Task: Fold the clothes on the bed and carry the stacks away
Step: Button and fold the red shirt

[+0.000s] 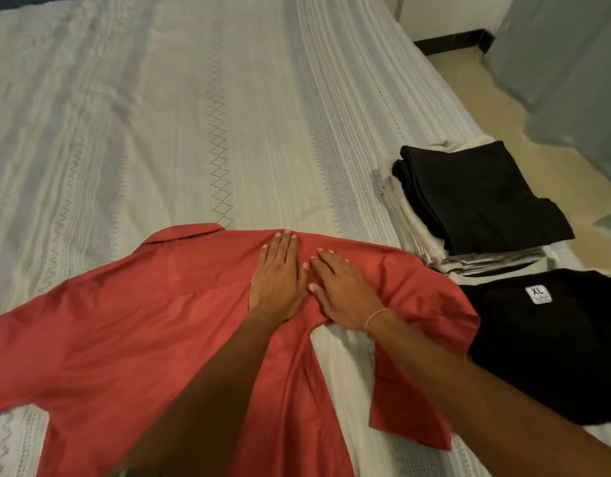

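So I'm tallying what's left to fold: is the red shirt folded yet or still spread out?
Spread out. The red shirt lies flat, sleeves out, with both hands pressing on it.

My left hand [278, 280] and my right hand [338, 290] lie flat, side by side, fingers straight, pressing on the upper part of a red collared cotton shirt [132, 325] spread out on the bed's pale woven patterned cover [194, 115]. A thin gold bracelet [374, 317] circles my right wrist. To my right, near the bed's edge, sits a stack of folded clothes, black on top of white and grey ones [479, 197]. Just nearer me lies a folded black T-shirt with a white XL label [551, 342], touching the red shirt's sleeve.
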Motion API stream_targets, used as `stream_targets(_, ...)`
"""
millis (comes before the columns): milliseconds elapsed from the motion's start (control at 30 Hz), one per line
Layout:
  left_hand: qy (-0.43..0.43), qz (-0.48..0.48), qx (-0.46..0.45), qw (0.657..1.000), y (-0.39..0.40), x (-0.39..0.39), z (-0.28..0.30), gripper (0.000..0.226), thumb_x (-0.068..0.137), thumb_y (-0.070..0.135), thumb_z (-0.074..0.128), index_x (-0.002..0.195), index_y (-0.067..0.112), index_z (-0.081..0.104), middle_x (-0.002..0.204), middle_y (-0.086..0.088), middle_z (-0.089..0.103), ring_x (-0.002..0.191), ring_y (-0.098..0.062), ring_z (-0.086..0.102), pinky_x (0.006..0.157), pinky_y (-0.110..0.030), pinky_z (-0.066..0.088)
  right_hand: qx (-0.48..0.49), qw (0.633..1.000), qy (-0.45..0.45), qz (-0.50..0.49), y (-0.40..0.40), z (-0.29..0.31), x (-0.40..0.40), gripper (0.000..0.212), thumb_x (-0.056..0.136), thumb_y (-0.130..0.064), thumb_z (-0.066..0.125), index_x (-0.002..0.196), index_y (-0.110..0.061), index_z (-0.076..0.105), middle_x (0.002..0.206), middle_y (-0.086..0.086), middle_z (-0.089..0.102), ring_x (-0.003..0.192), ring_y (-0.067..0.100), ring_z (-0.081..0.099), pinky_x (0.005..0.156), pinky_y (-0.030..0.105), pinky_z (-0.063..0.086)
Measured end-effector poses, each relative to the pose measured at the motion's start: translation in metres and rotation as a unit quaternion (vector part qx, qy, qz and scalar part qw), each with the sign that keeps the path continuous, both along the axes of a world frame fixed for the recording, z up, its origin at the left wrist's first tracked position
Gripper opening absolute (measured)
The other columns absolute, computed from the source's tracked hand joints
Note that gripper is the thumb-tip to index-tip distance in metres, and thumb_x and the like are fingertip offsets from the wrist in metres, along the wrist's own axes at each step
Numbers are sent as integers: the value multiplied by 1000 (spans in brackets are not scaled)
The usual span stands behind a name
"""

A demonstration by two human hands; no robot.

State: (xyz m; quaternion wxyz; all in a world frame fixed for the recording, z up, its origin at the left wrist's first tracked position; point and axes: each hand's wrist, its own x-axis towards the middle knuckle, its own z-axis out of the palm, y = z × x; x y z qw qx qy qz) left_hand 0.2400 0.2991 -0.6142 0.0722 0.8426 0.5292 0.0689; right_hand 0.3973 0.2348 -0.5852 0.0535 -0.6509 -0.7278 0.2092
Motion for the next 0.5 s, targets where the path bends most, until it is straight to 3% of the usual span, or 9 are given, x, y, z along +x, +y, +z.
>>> stream_targets(100, -16, -6, -11, 1000, 4, -7, -11, 68, 103, 50, 19, 161, 15, 14, 169, -1, 9, 156, -15, -2, 127, -41, 4, 39, 998, -35, -33, -10, -23, 7, 71, 101, -64, 21, 162, -28, 13, 169, -4, 5, 156, 20, 1, 126, 49, 3)
stream_targets(200, -15, -21, -29, 999, 10, -10, -14, 72, 102, 55, 19, 162, 17, 8, 169, 1, 2, 155, -12, -8, 127, -40, -2, 44, 997, -65, 18, -7, -28, 32, 77, 97, -72, 13, 162, -31, 6, 169, -7, -3, 156, 19, -6, 125, 50, -4)
stream_targets(333, -16, -32, -47, 998, 8, -15, -12, 75, 101, 59, 15, 162, 17, 5, 169, 2, -1, 155, -12, -11, 126, -39, -4, 75, 989, -107, 66, -2, -25, 55, 65, 104, -58, 16, 161, -28, 21, 168, -4, 16, 155, 20, 13, 125, 53, 6)
stream_targets(400, -19, -33, -61, 997, 11, -14, -11, 76, 99, 60, 11, 162, 17, 4, 169, 1, -2, 155, -13, -11, 126, -39, -6, 122, 986, -115, 11, -6, -17, 43, 58, 106, -46, 25, 152, -17, 42, 160, 7, 38, 147, 28, 35, 121, 53, 23)
stream_targets(467, -28, -45, -79, 995, 11, -14, -9, 78, 98, 60, 9, 162, 16, 3, 169, -1, -3, 155, -15, -11, 126, -40, -8, 215, 972, -19, -92, -31, -9, 15, 36, 105, -30, 41, 122, -7, 62, 125, 14, 62, 115, 32, 59, 102, 46, 44)
stream_targets(500, -35, -56, -88, 994, 11, -15, -6, 78, 98, 59, 9, 162, 15, 3, 169, -2, -3, 155, -16, -11, 126, -42, -7, 252, 958, 31, -136, -48, -6, -1, 20, 103, -23, 49, 105, -8, 63, 106, 11, 63, 96, 29, 59, 88, 42, 48)
